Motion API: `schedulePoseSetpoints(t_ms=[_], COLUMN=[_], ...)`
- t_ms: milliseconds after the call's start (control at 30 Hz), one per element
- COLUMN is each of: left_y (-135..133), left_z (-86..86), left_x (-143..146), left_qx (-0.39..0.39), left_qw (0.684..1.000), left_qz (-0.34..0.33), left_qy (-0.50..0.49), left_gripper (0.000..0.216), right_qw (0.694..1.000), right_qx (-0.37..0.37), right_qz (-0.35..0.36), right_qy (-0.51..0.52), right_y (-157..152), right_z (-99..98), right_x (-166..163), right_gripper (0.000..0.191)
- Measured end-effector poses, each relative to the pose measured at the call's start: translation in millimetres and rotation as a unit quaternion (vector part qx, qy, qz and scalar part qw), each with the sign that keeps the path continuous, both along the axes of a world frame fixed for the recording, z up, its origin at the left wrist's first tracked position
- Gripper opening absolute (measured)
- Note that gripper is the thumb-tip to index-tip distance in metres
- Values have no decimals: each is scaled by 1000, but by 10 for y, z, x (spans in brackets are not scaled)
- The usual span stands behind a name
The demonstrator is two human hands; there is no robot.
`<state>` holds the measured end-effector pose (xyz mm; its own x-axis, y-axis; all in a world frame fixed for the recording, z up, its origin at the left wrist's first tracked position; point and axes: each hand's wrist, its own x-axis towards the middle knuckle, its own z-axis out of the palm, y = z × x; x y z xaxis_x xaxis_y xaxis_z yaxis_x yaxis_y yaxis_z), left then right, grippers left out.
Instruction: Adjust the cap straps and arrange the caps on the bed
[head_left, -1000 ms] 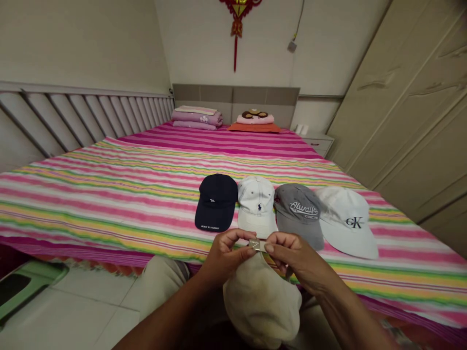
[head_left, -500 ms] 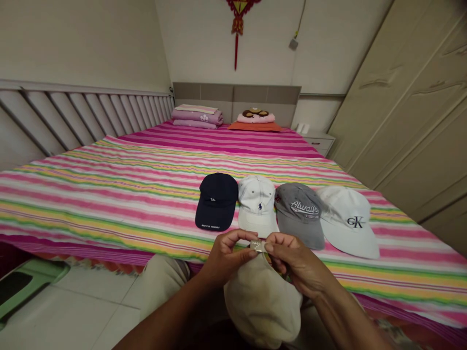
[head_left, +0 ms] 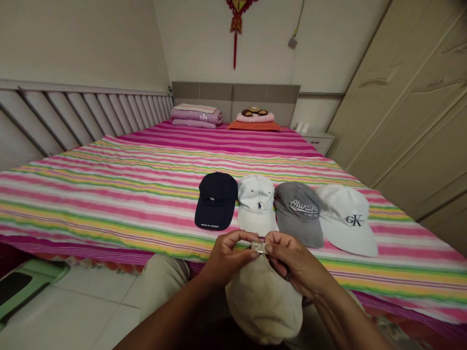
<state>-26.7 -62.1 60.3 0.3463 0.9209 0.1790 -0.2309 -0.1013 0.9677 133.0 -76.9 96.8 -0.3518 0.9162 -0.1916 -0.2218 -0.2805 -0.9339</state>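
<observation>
- The left hand comes up from the lower left, its forefinger reaching over the top of the buckle and its thumb underneath, so the two pinch it from the left.
- The right hand comes in from the lower right. Its thumb and forefinger are closed on the beige cap at the buckle's right end; whether they grip metal or strap I cannot tell. The other fingers curl in below, partly hidden.
- Both forearms slant inward, and the fingertips nearly meet at the buckle.
- The beige cap hangs below the hands, in front of the person's lap, its rounded crown towards the camera.
- Just beyond the hands, four caps lie in a row on the bed: a navy cap, a polo cap, a grey cap and a GK cap.
- Compared with a second ago, the buckle sits slightly further right, closer to the right thumb, and more of its face shows clear of the left fingers.
- The beige cap has shifted a little to the right in view.
- Both hands keep the same pinching pose, and the four caps remain in the same order.
</observation>
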Motion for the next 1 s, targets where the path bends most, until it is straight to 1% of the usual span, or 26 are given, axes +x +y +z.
schedulePoseSetpoints(t_ms=[167,267,400,533,633,733,900,1000], left_y=[-3,-4,-11,-17,-22,-26,-14,-5], left_z=[11,-3,-30,-36,-35,-32,-38,-43], left_x=[0,-5,-8,21,56,69,38,38], left_qx=[4,-19,-41,-66,-93,-121,-132,-128], left_qw=[1000,1000,999,996,990,982,979,981], left_qz=[-13,-18,1,-12,-29,-33,-26,-14], left_qy=[4,-9,-15,-57,-102,-139,-155,-148], left_gripper=[20,20,22,21,20,20,21,20], right_qw=[1000,1000,999,999,999,1000,999,999], right_qx=[-2,-3,18,9,3,4,27,27], right_qz=[4,-8,-12,-15,-5,3,38,27], right_qy=[-15,-17,-36,-39,-40,-28,-20,-30], right_y=[-8,-6,4,5,7,22,48,44], right_z=[-25,-12,12,-24,-63,-69,-48,-53], right_x=[-6,9,35,27,5,7,88,110], right_gripper=[24,24,23,24,25,26,27,25])
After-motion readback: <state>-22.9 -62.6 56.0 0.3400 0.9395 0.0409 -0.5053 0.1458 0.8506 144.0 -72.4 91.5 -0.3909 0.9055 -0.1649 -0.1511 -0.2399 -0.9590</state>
